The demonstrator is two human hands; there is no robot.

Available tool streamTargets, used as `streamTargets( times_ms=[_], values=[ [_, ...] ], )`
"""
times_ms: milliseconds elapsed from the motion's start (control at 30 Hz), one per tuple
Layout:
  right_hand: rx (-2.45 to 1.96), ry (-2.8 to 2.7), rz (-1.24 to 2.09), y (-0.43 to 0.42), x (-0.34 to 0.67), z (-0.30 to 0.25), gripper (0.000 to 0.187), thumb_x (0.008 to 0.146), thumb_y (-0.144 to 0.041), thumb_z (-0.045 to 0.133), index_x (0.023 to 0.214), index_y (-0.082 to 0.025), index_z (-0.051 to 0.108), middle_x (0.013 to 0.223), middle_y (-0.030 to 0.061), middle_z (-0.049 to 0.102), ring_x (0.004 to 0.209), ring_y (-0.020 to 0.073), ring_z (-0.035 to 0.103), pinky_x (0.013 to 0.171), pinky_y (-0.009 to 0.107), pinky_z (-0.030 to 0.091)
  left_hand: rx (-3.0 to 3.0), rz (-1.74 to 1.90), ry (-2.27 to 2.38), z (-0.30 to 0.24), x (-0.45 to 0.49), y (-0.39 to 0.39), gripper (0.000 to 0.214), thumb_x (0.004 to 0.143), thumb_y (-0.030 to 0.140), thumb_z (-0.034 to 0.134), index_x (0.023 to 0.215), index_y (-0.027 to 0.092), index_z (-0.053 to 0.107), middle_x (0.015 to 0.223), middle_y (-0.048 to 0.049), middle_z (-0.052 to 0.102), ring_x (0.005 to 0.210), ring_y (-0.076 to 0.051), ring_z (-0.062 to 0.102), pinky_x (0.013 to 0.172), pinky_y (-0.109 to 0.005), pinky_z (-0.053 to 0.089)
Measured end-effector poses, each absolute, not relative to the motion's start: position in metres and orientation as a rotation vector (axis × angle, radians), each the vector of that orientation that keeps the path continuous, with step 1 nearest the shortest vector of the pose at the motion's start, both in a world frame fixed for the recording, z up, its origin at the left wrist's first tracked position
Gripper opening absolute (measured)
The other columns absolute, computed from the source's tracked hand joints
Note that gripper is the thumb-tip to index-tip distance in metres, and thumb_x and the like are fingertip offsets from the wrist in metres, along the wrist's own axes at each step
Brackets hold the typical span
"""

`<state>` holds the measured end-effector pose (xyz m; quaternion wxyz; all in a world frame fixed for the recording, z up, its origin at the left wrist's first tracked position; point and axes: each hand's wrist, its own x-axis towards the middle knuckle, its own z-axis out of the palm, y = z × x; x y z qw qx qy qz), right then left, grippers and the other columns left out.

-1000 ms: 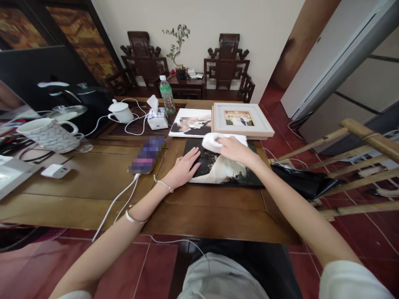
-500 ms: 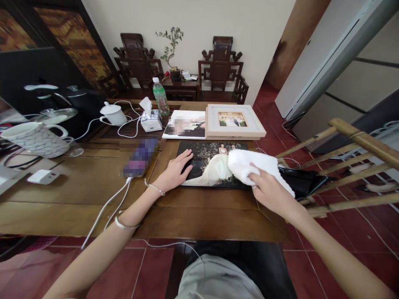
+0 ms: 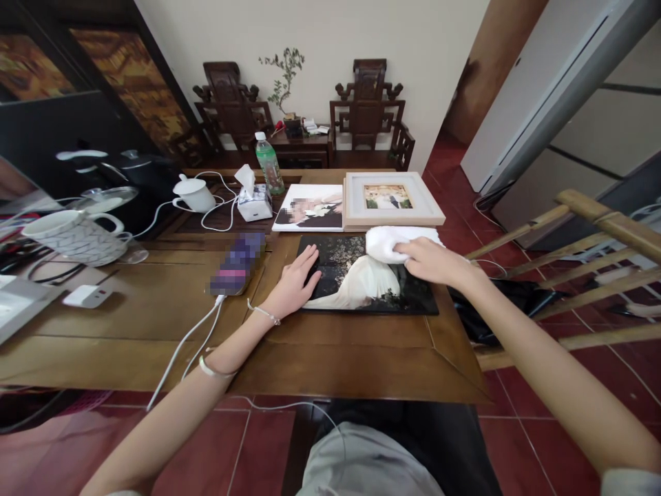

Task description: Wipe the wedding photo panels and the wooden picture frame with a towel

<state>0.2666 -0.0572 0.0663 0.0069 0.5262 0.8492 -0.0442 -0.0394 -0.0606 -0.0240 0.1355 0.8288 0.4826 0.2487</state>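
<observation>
A dark wedding photo panel point(image 3: 356, 282) lies flat on the wooden table point(image 3: 330, 355), a long pale dress showing in its picture. My left hand point(image 3: 297, 281) rests flat on its left edge, fingers spread. In my right hand point(image 3: 431, 258) is a bunched white towel point(image 3: 382, 244), pressed on the panel's upper right part and covering the figures there. Behind the panel lie a white-edged photo print point(image 3: 310, 207) and a light wood picture frame point(image 3: 395, 196), side by side.
To the left are a charging phone point(image 3: 237, 265), a tissue box point(image 3: 255, 202), a green-labelled bottle point(image 3: 268, 165), a lidded white cup point(image 3: 196, 195) and a patterned mug point(image 3: 77, 234). White cables run across the table. A bamboo chair point(image 3: 609, 213) stands at the right.
My right hand has slid the towel up and slightly left over the panel, uncovering its lower right corner. My left hand keeps its place on the panel.
</observation>
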Motion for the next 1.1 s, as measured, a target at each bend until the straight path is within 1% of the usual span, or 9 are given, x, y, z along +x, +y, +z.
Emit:
streamTargets(
  times_ms=[200, 333, 400, 533, 600, 667, 733, 933, 1100],
  values=[
    [1.641, 2.604, -0.228, -0.022, 0.265, 0.077, 0.050, 0.075, -0.008, 0.041, 0.119, -0.016, 0.063, 0.111, 0.0143, 0.066, 0.100, 0.0291, 0.060, 0.079, 0.034, 0.046, 2.406, 0.690, 1.396, -0.025, -0.041, -0.059, 0.050, 0.096, 0.036, 0.035, 0.141, 0.014, 0.040, 0.151, -0.0165, 0.035, 0.143, -0.026, 0.028, 0.111, -0.051, 0.031],
    [1.575, 2.657, -0.203, -0.050, 0.271, 0.069, 0.050, 0.074, -0.005, 0.040, 0.117, -0.015, 0.064, 0.107, 0.0129, 0.068, 0.104, 0.0275, 0.060, 0.086, 0.034, 0.045, 2.400, 0.679, 1.399, -0.025, -0.040, -0.059, 0.050, 0.097, 0.036, 0.033, 0.141, 0.014, 0.040, 0.152, -0.0158, 0.035, 0.143, -0.024, 0.026, 0.111, -0.050, 0.030],
    [1.557, 2.691, -0.188, -0.076, 0.277, 0.063, 0.048, 0.075, -0.005, 0.040, 0.114, -0.015, 0.065, 0.112, 0.0144, 0.066, 0.110, 0.0278, 0.059, 0.093, 0.036, 0.044, 2.392, 0.676, 1.406, -0.025, -0.040, -0.059, 0.049, 0.097, 0.035, 0.032, 0.141, 0.015, 0.040, 0.152, -0.0151, 0.035, 0.144, -0.024, 0.026, 0.111, -0.049, 0.030],
    [1.508, 2.760, -0.218, -0.135, 0.286, 0.053, 0.039, 0.072, -0.003, 0.042, 0.097, -0.016, 0.069, 0.139, 0.0165, 0.051, 0.131, 0.0281, 0.044, 0.106, 0.042, 0.037, 2.388, 0.674, 1.413, -0.026, -0.039, -0.059, 0.049, 0.097, 0.034, 0.032, 0.141, 0.014, 0.040, 0.152, -0.0153, 0.034, 0.144, -0.024, 0.026, 0.112, -0.049, 0.030],
    [1.492, 2.763, -0.276, -0.162, 0.287, 0.052, 0.036, 0.071, -0.003, 0.042, 0.090, -0.017, 0.069, 0.141, 0.0162, 0.049, 0.136, 0.0282, 0.038, 0.109, 0.046, 0.033, 2.389, 0.681, 1.415, -0.027, -0.039, -0.059, 0.050, 0.097, 0.034, 0.032, 0.141, 0.013, 0.040, 0.152, -0.0157, 0.034, 0.144, -0.024, 0.026, 0.112, -0.049, 0.029],
    [1.460, 2.758, -0.334, -0.181, 0.285, 0.054, 0.034, 0.069, -0.003, 0.042, 0.085, -0.018, 0.069, 0.138, 0.0169, 0.052, 0.139, 0.0281, 0.032, 0.111, 0.049, 0.030, 2.392, 0.693, 1.414, -0.029, -0.039, -0.058, 0.050, 0.096, 0.035, 0.033, 0.141, 0.012, 0.040, 0.152, -0.0161, 0.034, 0.143, -0.025, 0.026, 0.112, -0.049, 0.029],
    [1.435, 2.745, -0.373, -0.189, 0.280, 0.057, 0.034, 0.068, -0.002, 0.042, 0.083, -0.017, 0.069, 0.135, 0.0180, 0.054, 0.140, 0.0288, 0.030, 0.111, 0.051, 0.029, 2.396, 0.706, 1.411, -0.030, -0.039, -0.058, 0.051, 0.096, 0.035, 0.033, 0.140, 0.011, 0.040, 0.152, -0.0163, 0.034, 0.143, -0.025, 0.027, 0.112, -0.049, 0.029],
    [1.441, 2.800, -0.326, -0.145, 0.265, 0.058, 0.038, 0.073, -0.004, 0.041, 0.097, -0.014, 0.069, 0.131, 0.0197, 0.056, 0.132, 0.0320, 0.042, 0.104, 0.046, 0.037, 2.405, 0.707, 1.401, -0.030, -0.040, -0.058, 0.050, 0.096, 0.035, 0.033, 0.140, 0.013, 0.041, 0.151, -0.0161, 0.035, 0.143, -0.025, 0.027, 0.111, -0.050, 0.030],
    [1.465, 2.822, -0.275, -0.077, 0.251, 0.059, 0.046, 0.073, -0.006, 0.040, 0.111, -0.014, 0.066, 0.108, 0.0150, 0.067, 0.104, 0.0279, 0.060, 0.089, 0.036, 0.044, 2.399, 0.711, 1.399, -0.028, -0.040, -0.058, 0.049, 0.096, 0.035, 0.034, 0.140, 0.015, 0.041, 0.151, -0.0150, 0.036, 0.143, -0.025, 0.028, 0.111, -0.050, 0.030]
  ],
)
